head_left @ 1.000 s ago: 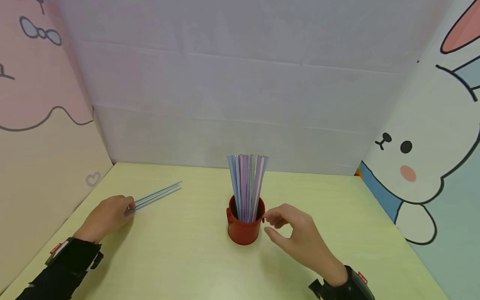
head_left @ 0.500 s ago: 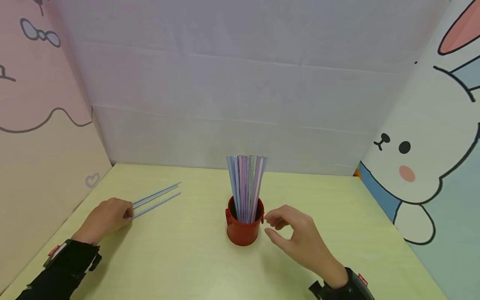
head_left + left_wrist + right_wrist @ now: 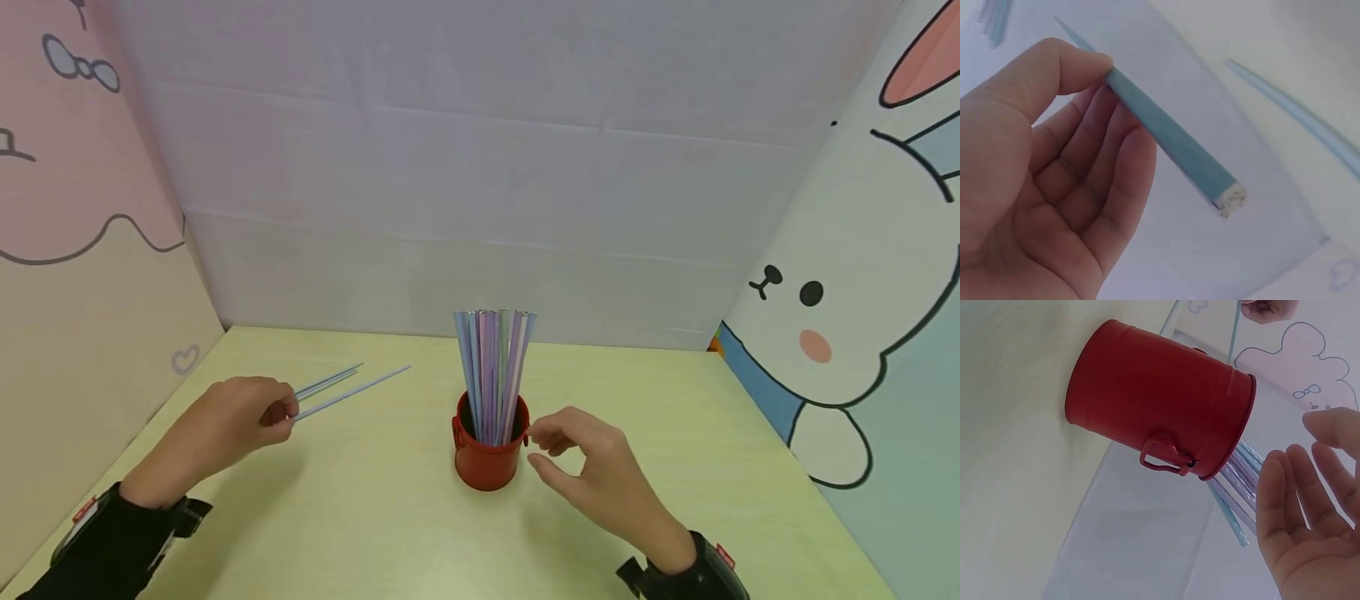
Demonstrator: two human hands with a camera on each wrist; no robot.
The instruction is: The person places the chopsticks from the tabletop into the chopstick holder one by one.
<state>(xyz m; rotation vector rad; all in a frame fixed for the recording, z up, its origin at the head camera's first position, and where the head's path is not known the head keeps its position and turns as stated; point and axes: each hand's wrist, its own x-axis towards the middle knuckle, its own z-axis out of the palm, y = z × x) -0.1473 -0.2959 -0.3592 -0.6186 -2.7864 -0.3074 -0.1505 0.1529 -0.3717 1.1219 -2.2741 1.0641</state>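
My left hand [image 3: 243, 412] pinches one slim pale blue stick [image 3: 352, 393] between thumb and fingers, its far end pointing right and away. In the left wrist view the stick [image 3: 1172, 140] shows a whitish, rough end. Beyond that hand lie more pale blue sticks [image 3: 330, 381] on the table. A small red bucket [image 3: 483, 468] with side lugs stands mid-table, holding a bundle of blue, purple, pink and greenish sticks [image 3: 491, 367]. Beside its right rim my right hand [image 3: 592, 467] hovers with fingers loosely bent and nothing in them; the right wrist view shows its palm [image 3: 1316, 550] facing the bucket.
The pale yellow table [image 3: 405, 533] ends at a whitish back wall [image 3: 480, 183]. Side panels carry cartoon drawings, a pink-and-cream panel [image 3: 82, 317] at left and a rabbit panel [image 3: 862, 333] at right.
My left hand has separated one stick from the others, then lifted it and carried it slightly right. The right hand and the bucket have stayed in place.
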